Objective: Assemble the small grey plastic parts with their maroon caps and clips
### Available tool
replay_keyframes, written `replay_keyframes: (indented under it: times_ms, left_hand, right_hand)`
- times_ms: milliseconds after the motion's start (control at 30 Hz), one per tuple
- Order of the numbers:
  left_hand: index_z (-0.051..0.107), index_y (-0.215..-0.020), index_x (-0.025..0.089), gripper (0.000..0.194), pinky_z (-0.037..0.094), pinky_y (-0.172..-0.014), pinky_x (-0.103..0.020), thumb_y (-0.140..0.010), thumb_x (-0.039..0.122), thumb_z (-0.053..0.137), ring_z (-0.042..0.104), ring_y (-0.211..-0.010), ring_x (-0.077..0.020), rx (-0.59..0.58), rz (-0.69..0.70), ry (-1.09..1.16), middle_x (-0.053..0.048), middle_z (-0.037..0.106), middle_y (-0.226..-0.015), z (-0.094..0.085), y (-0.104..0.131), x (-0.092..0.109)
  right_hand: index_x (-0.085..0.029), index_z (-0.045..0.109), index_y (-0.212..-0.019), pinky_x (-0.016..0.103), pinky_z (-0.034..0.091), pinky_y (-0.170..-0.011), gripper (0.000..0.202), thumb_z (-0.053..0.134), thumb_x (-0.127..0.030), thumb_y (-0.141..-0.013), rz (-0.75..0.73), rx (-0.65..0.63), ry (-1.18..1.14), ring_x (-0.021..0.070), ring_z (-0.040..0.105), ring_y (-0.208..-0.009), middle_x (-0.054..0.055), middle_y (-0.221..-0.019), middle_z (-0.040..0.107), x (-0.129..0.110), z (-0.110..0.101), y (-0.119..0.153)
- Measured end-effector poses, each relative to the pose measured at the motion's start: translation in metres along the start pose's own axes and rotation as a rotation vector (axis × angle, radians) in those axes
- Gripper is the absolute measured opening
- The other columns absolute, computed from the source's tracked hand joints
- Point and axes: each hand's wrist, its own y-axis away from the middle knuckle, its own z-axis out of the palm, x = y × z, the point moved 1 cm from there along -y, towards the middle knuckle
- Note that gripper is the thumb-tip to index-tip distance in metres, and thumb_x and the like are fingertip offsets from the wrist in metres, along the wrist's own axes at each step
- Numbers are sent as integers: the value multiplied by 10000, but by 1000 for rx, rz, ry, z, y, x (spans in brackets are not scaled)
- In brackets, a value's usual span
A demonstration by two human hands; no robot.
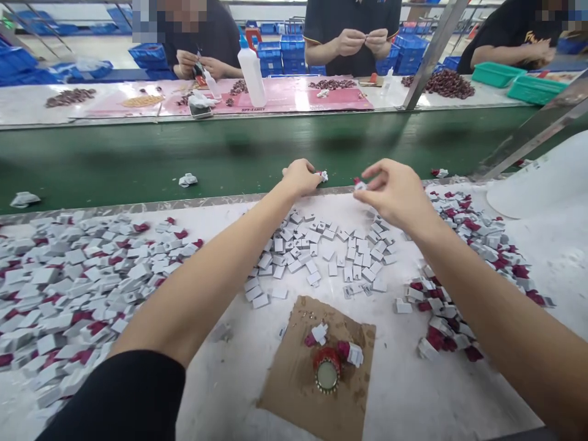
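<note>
My left hand (301, 177) reaches to the near edge of the green conveyor belt, its fingers closed at a small white-and-red plastic part (324, 176). To its right, my right hand (390, 190) is raised over the table edge. Its thumb and fingers pinch another small part (361, 185), white with a dark red end. Below the hands spreads a loose group of light grey plastic blocks (316, 245). Nearer me lies a brown cardboard piece (294, 380), bearing a red item with a crimped metal cap (327, 373) and two white-and-red parts (353, 353).
A big heap of grey-and-red parts (82, 275) covers the left; another pile (478, 233) lies right, beside a white curved container (542, 174). The green belt (239, 150) carries scattered parts (187, 179). Metal posts (434, 55) rise at right. Several people (351, 37) work across the belt.
</note>
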Motion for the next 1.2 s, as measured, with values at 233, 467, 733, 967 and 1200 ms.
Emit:
replay_keyframes:
  times_ms: [233, 467, 733, 967, 1200]
  left_hand:
    - [822, -1146, 223, 312, 489, -1145, -584, -843, 209, 752, 590, -1323, -415, -281, 425, -345, -128, 776, -1261, -42, 89, -18]
    - [815, -1027, 184, 138, 443, -1175, -586, -985, 269, 714, 581, -1276, -406, -210, 549, -446, -158, 761, -1178, -28, 115, -31]
    - [783, -1035, 212, 240, 530, -769, -351, -902, 371, 904, 683, -818, -204, -339, 77, 546, -52, 782, -923, -51, 172, -38]
    - [858, -1034, 189, 332, 581, -776, -292, -810, 369, 1024, 731, -838, -181, -344, -150, 785, -56, 804, -872, -70, 237, -71]
    - [784, -1157, 264, 172, 566, -796, -388, -1013, 357, 768, 703, -841, -249, 5, 148, -22, -35, 744, -928, -84, 305, -97]
  right_hand:
    - [-336, 835, -1132, 270, 672, -613, 105, 799, -388, -1048, -233, -69, -152, 220, 849, -785, 17, -954, 854, 71, -41, 197]
    - [-309, 768, -1211, 229, 731, -795, 195, 675, -185, -1092, -290, -63, -141, 221, 899, -961, 33, -1115, 865, 90, -15, 285]
    - [-292, 775, -1223, 214, 710, -799, 170, 707, -210, -1091, -246, 21, -154, 223, 890, -954, 65, -1115, 843, 86, -6, 305]
    - [-301, 819, -1084, 256, 709, -793, 83, 772, -243, -1047, -136, 46, -424, 233, 867, -936, 33, -1065, 866, 59, -1, 293]
    - [-332, 839, -1064, 312, 722, -834, 170, 777, -179, -1023, -220, 26, -575, 241, 870, -966, 16, -1045, 877, 27, 6, 273]
